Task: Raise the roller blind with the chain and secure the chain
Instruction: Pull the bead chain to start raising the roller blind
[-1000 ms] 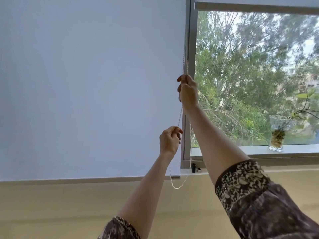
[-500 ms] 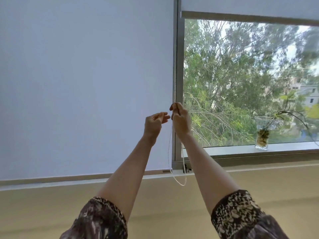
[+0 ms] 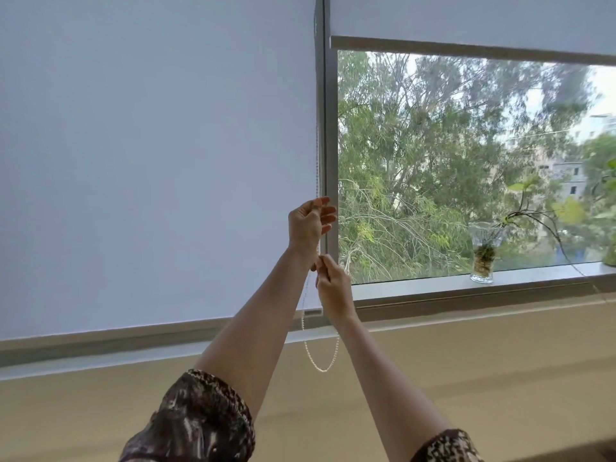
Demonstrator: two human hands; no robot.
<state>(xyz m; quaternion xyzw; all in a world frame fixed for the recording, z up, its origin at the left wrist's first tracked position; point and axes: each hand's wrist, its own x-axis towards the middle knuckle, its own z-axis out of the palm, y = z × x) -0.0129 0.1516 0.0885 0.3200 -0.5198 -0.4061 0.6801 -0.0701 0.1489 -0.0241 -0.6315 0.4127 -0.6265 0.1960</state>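
A white roller blind (image 3: 150, 161) covers the left window down to its bottom bar (image 3: 133, 330), just above the sill. Its white bead chain (image 3: 316, 155) hangs along the grey frame post and ends in a loop (image 3: 321, 367) in front of the wall. My left hand (image 3: 308, 226) is raised at the chain, thumb and forefinger pinched on it and the other fingers loosely curled. Just below, my right hand (image 3: 333, 290) is closed around the chain.
The right window's blind (image 3: 466, 18) is rolled high, showing trees outside. A glass vase (image 3: 482, 258) with a trailing plant stands on the right sill (image 3: 433, 285). A beige wall (image 3: 466, 361) runs below the windows.
My right hand has pulled the chain down from well above my left hand to below it. My left hand has risen above it and taken the chain. The view tilted.
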